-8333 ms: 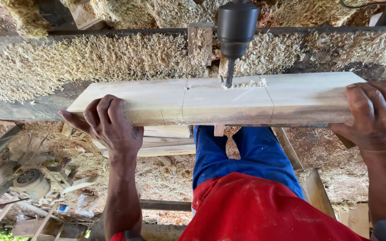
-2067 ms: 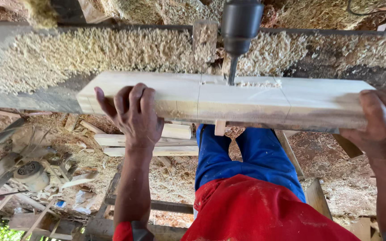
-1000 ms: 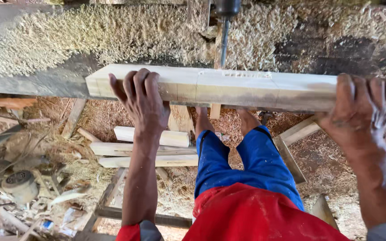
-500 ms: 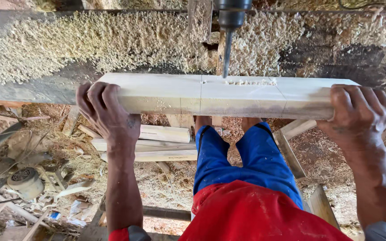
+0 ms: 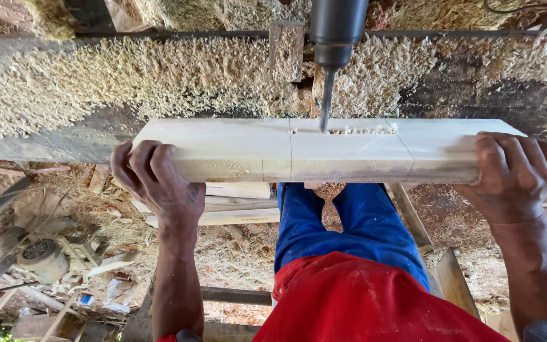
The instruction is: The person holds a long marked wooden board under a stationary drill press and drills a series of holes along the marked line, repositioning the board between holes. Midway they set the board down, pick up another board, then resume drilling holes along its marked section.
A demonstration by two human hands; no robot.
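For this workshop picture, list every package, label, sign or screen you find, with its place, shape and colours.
None can be made out: no package, label, sign or screen.
The scraps on the floor at lower left are too small to identify.

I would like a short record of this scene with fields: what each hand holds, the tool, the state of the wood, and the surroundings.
left hand: the left hand grips the near edge of the beam, toward its left end
right hand: the right hand grips the beam toward its right end
tool: drill bit points down at the beam's top face
wood: pale, with pencil lines across it and a rough slot
surroundings: shavings heaped behind; offcuts below
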